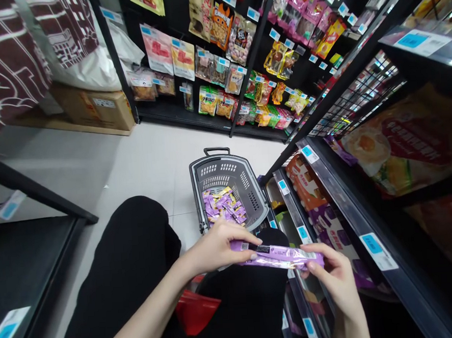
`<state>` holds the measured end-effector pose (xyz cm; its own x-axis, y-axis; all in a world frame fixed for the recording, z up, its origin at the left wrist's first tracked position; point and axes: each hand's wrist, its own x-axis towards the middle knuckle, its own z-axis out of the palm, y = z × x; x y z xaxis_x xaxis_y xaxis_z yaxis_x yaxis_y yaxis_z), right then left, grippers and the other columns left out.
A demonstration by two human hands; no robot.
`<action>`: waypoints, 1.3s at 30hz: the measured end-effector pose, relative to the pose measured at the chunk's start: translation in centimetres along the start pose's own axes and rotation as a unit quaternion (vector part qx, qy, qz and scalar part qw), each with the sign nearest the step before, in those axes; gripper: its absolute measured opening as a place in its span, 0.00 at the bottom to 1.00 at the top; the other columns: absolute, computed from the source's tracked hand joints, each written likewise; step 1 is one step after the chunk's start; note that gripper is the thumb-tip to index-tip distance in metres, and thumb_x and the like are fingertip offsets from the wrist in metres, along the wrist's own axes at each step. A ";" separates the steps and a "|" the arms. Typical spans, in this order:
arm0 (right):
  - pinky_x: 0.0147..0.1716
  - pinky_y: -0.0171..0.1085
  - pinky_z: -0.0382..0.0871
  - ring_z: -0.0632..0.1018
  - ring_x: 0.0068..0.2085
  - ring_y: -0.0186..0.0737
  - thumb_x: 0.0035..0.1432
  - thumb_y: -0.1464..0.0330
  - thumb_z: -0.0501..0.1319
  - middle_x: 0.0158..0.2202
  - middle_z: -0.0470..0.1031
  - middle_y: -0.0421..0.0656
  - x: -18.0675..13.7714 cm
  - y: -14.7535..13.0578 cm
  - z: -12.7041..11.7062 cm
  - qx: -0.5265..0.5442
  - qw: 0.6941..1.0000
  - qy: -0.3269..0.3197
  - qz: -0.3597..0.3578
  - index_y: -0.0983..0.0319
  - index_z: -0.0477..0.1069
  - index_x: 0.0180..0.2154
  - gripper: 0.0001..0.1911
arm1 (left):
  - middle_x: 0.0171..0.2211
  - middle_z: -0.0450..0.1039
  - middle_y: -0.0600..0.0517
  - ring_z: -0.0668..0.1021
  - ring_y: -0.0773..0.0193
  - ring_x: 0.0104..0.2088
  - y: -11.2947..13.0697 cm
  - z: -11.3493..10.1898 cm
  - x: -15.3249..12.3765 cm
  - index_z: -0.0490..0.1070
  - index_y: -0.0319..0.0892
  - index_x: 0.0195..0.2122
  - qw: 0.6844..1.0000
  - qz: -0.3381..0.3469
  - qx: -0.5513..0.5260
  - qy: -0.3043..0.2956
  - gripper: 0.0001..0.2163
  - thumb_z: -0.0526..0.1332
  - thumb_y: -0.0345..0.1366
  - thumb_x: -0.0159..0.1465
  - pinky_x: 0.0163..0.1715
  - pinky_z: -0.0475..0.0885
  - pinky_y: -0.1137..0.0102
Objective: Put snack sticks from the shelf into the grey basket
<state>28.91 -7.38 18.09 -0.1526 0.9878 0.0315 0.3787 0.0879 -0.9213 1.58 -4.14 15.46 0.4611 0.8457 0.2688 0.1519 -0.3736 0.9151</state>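
Note:
A long purple snack packet stretches between my two hands, just above my dark-trousered knee. My left hand pinches its left end between thumb and fingers. At the other end, my right hand grips the packet with thumb below and fingers above. Beyond them on the floor stands a grey shopping basket with its handle at the far side. Inside it lie several purple and yellow packets in a loose heap.
Shelves with price tags and boxed snacks rise close on my right. Ahead, a dark rack holds many hanging snack bags. A cardboard box sits at the back left. A low black shelf is at left. Something red shows between my legs.

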 end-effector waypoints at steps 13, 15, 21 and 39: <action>0.44 0.46 0.69 0.76 0.45 0.47 0.57 0.67 0.58 0.43 0.76 0.46 0.4 0.6 0.6 -0.101 0.988 0.045 -0.104 0.57 0.77 0.34 0.09 | 0.30 0.80 0.50 0.78 0.66 0.26 0.2 0.7 0.3 0.78 0.43 0.35 0.999 0.005 0.016 0.028 0.08 0.60 0.36 0.57 0.32 0.72 0.71; 0.45 0.46 0.68 0.75 0.46 0.47 0.58 0.67 0.57 0.44 0.76 0.46 0.4 0.6 0.7 -0.117 0.985 0.058 -0.111 0.57 0.77 0.34 0.09 | 0.30 0.80 0.50 0.78 0.65 0.26 0.3 0.7 0.3 0.78 0.44 0.35 1.000 0.001 0.018 0.024 0.09 0.60 0.36 0.57 0.32 0.72 0.71; 0.40 0.46 0.70 0.77 0.41 0.47 0.57 0.69 0.57 0.39 0.77 0.46 0.3 0.6 1.5 -0.126 0.971 0.146 -0.142 0.57 0.78 0.33 0.10 | 0.28 0.79 0.51 0.78 0.66 0.26 0.3 0.6 0.2 0.78 0.44 0.34 0.999 -0.005 0.009 0.036 0.09 0.59 0.38 0.58 0.32 0.72 0.71; 0.43 0.45 0.71 0.76 0.46 0.46 0.60 0.67 0.54 0.47 0.74 0.48 -0.9 -0.3 4.0 -0.034 0.982 0.099 -0.155 0.58 0.67 0.47 0.13 | 0.26 0.74 0.54 0.74 0.69 0.26 2.4 5.2 0.2 0.72 0.41 0.32 0.995 -0.014 0.089 -0.047 0.12 0.50 0.38 0.65 0.27 0.63 0.76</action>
<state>25.30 -8.79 16.84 -0.0914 0.9176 0.3869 0.4040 0.3893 -0.8278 6.55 -6.87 16.19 0.5335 0.8200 0.2075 0.3144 -0.4200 0.8514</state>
